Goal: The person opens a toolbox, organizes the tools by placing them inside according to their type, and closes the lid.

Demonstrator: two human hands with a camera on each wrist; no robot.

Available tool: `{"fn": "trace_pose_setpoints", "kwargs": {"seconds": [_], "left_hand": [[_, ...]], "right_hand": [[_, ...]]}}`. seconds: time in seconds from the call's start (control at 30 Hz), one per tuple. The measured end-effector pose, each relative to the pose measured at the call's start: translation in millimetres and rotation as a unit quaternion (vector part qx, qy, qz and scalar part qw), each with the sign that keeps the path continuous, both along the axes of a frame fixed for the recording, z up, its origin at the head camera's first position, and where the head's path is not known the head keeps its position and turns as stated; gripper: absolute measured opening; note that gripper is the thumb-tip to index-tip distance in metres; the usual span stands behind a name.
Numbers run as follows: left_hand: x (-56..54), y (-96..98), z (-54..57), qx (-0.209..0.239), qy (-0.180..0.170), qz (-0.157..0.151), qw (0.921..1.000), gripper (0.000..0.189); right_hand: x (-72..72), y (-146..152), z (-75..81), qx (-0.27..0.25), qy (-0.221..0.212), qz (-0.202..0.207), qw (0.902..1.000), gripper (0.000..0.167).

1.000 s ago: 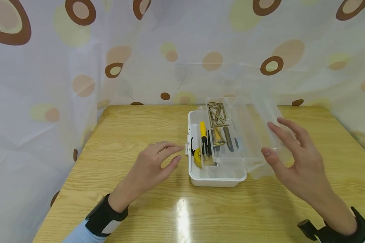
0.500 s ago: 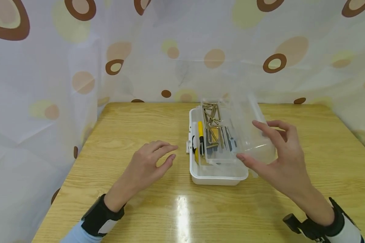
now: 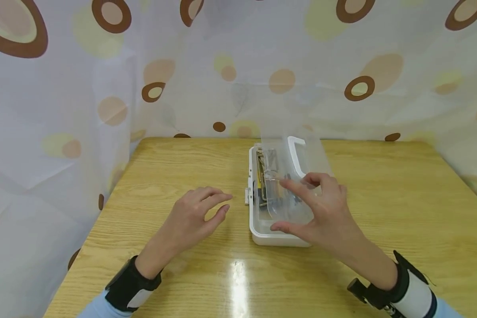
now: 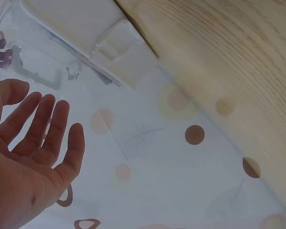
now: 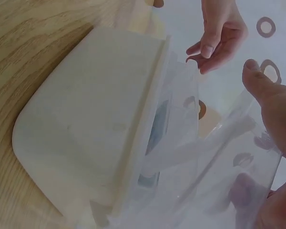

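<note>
A white plastic toolbox (image 3: 278, 240) stands on the table with its clear lid (image 3: 278, 205) tilted partway over it. My right hand (image 3: 327, 214) rests its fingers against the lid's outer side, thumb and index finger spread wide apart. Through the lid in the right wrist view, fingertips (image 5: 243, 191) press on the plastic. A white carry handle (image 3: 296, 154) is set in the lid. Inside, L-shaped brass-coloured hex keys (image 3: 261, 176) show along the left side; the other tools are mostly hidden. Left of the box, my left hand (image 3: 198, 212) hovers with loosely bent fingers, holding nothing.
A white latch (image 3: 247, 195) sticks out from the box's left side. The wooden table (image 3: 183, 163) ends at the back against a patterned curtain (image 3: 206, 57), which also hangs along both sides.
My right hand has moved left with the lid, which has swung from leaning far right to tilting over the box. The tools are now more covered. My left hand has barely moved.
</note>
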State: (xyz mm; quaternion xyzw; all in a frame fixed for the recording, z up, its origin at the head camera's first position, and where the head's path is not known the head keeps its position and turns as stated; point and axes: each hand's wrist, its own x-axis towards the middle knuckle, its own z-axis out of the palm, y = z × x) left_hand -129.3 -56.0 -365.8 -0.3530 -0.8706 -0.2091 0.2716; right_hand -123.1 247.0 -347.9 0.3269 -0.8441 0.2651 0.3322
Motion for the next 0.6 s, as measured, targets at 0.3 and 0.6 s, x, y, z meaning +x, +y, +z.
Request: {"fn": "trace_pose_setpoints", "kwargs": {"seconds": [0.3, 0.6], "left_hand": [[-0.7, -1.5, -5.3, 0.005, -0.01, 0.008, 0.9999, 0.024], [-2.4, 1.2, -6.4, -0.011, -0.034, 0.014, 0.9993, 0.021]], "right_hand": [[-0.5, -7.2, -4.7, 0.039, -0.003, -0.01, 0.9992, 0.081], [-1.1, -15.3, -12.2, 0.071, 0.022, 0.0, 0.9972, 0.075]]}}
